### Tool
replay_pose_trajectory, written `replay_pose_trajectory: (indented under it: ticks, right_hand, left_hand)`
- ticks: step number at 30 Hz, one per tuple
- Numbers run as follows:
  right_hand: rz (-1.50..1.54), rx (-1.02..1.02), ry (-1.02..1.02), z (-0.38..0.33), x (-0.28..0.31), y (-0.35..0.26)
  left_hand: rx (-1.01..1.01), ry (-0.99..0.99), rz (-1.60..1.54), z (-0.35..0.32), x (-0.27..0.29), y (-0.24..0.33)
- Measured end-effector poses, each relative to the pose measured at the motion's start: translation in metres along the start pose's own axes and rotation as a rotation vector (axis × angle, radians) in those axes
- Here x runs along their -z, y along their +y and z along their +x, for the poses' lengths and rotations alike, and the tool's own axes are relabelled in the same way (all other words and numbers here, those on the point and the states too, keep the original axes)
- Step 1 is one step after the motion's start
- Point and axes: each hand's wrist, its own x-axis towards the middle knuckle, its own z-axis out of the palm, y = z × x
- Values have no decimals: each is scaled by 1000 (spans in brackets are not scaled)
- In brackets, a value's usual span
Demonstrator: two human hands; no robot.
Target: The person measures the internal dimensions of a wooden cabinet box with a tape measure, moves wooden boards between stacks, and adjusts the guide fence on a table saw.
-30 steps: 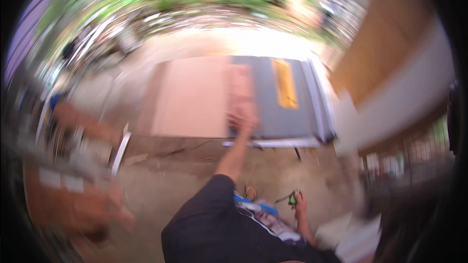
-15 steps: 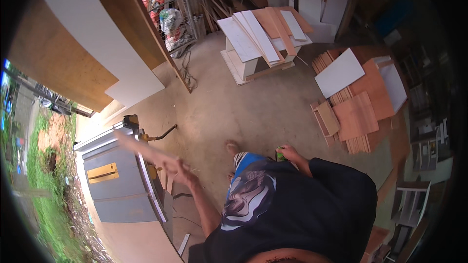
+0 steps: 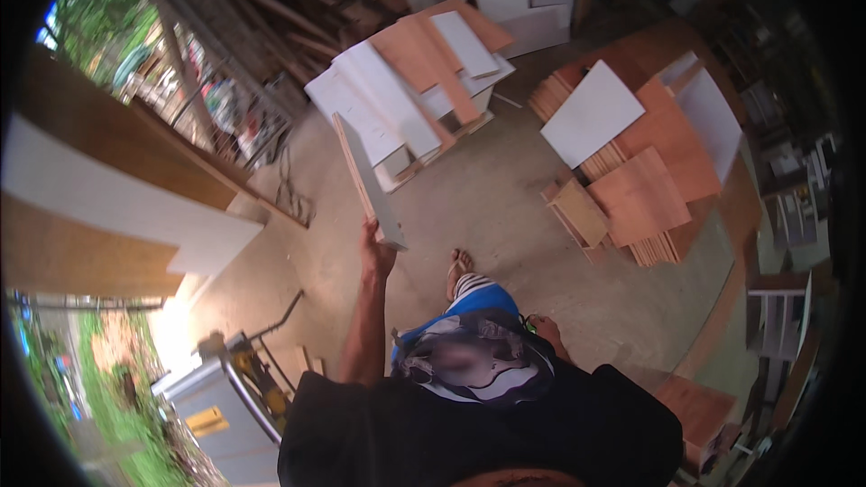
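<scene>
Left hand [image 3: 376, 252] closed around lower end of long, narrow white-faced wooden board [image 3: 365, 182], held out above concrete floor [image 3: 487, 207], near stacked white and brown panels [image 3: 424, 81]. Right hand [image 3: 546, 332] low by hip, grip unclear. Likely stiff, fairly light, tippy; better held nearer mid-length.
</scene>
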Motion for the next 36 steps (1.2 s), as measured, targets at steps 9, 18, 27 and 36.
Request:
replay_pose_trajectory:
  ticks: [9, 18, 27, 36]
  right_hand:
    - [723, -309, 147, 15, 88, -58]
    - [1143, -429, 173, 67, 137, -109]
    - [1161, -444, 360, 125, 231, -214]
    - [1201, -192, 72, 245, 346, -332]
  left_hand:
    - [-178, 367, 333, 233, -130, -98]
    - [-243, 999, 1886, 467, -86, -150]
    - [311, 986, 2093, 513, -110, -145]
    - [348, 104, 1862, 521, -146, -189]
